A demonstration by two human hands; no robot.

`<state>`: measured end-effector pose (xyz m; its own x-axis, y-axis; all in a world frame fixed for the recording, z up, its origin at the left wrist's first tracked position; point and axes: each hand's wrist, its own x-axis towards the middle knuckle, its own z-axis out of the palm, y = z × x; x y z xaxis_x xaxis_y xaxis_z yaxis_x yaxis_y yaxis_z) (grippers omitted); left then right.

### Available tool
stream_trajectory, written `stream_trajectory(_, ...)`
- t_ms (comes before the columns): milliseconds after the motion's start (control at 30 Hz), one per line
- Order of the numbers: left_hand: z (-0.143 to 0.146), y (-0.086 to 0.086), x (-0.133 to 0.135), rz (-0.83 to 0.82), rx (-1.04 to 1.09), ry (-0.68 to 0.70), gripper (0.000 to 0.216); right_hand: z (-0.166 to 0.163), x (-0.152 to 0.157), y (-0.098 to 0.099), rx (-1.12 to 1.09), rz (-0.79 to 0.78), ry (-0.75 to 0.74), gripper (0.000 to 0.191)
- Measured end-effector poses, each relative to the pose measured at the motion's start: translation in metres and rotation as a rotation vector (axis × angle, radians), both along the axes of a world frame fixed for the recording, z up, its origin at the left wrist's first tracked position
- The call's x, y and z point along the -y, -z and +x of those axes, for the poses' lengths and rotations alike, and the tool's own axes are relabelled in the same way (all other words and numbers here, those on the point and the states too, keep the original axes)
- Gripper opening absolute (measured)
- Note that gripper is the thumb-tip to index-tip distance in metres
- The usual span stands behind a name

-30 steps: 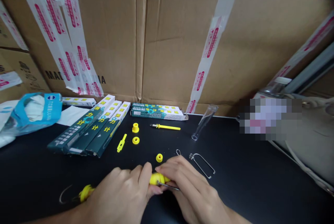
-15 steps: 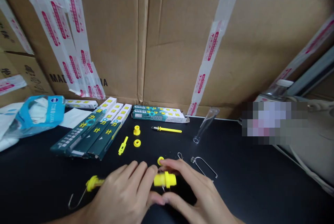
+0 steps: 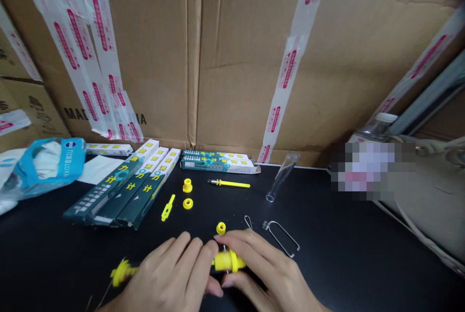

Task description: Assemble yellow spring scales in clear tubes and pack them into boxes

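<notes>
At the bottom middle, my left hand (image 3: 172,273) is wrapped around the body of a spring scale, hiding most of it. A yellow end collar (image 3: 121,273) and a blurred wire hook stick out to its left. My right hand (image 3: 267,268) closes thumb and fingers around the other end, at a yellow cap (image 3: 232,260) with a bit of metal wire across it. Just beyond my right fingertips lies a small yellow ring (image 3: 221,227). To the right are a small wire loop (image 3: 248,222) and a U-shaped wire handle (image 3: 281,239).
Farther back lie a yellow flanged cap (image 3: 187,186), a yellow ring (image 3: 188,204), a flat yellow piece (image 3: 167,208), a yellow rod (image 3: 234,184) and a clear tube (image 3: 283,176). Printed boxes (image 3: 119,191) and a blue-white bag (image 3: 54,162) lie left. Cardboard (image 3: 236,60) walls the back.
The view has shifted slightly. My right fingers have moved in over the yellow cap, covering more of it, and the hook end of the spring scale has swung lower at the left.
</notes>
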<state>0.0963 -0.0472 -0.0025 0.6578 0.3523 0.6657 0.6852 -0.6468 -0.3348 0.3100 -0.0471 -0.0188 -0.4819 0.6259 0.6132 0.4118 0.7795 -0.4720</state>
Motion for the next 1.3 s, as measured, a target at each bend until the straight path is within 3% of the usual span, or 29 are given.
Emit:
stream_trajectory(167,0.003,0.009,-0.003,0.015,0.044,-0.008,0.043,-0.006,-0.001,-0.001,-0.013,0.144,-0.034,0.024)
stream_trajectory(267,0.003,0.011,-0.003,0.001,0.064,0.004,0.052,-0.006,0.0,0.0,0.05,0.262,-0.024,0.022)
stream_trajectory(333,0.0,0.008,-0.004,-0.061,0.024,0.014,0.059,-0.003,0.0,0.0,0.069,0.23,-0.003,0.022)
stream_trajectory(500,-0.021,0.005,-0.011,-0.27,-0.089,-0.068,0.065,0.011,-0.007,-0.005,-0.015,-0.063,0.017,0.025)
stream_trajectory(633,-0.04,0.003,-0.016,-0.61,-0.083,-0.201,0.011,0.019,-0.014,-0.007,-0.106,-0.368,0.041,0.027)
stream_trajectory(800,-0.052,-0.028,-0.028,-1.215,0.138,-0.351,0.011,0.025,-0.021,-0.013,-0.448,-0.962,0.005,0.031)
stream_trajectory(900,-0.058,-0.047,-0.04,-1.482,0.235,-0.326,0.026,0.032,-0.025,-0.025,-0.533,-1.101,0.012,0.035)
stream_trajectory(1000,-0.067,-0.052,-0.048,-1.656,0.307,-0.236,0.028,0.038,-0.028,-0.035,-0.549,-1.14,0.023,0.037)
stream_trajectory(1133,-0.078,-0.049,-0.051,-1.642,0.388,-0.189,0.032,0.044,-0.031,-0.04,-0.525,-1.118,0.079,0.04)
stream_trajectory(1300,-0.084,-0.049,-0.05,-1.358,0.485,-0.225,0.041,0.054,-0.033,-0.047,-0.483,-1.092,0.149,0.038)
